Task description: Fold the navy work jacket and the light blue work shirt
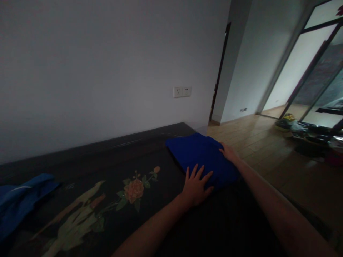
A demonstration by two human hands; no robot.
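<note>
A folded piece of bright blue cloth (197, 151) lies flat at the right end of a dark table (112, 157). My left hand (197, 185) rests palm down on its near left edge, open, with the fingers spread. At the cloth's right edge, my right hand (229, 152) touches the fabric. Its visible fingers are slightly bent and apart, and part of the hand is out of sight. The cloth stays on the tabletop under both hands.
Another blue cloth (26, 198) lies crumpled at the table's left. Flower and bird pictures (134, 191) decorate the dark top. Behind stands a pale wall with a double socket (182, 91). Wooden floor (249, 134) stretches to the right, with piled bags and objects (302, 132) near a glass door.
</note>
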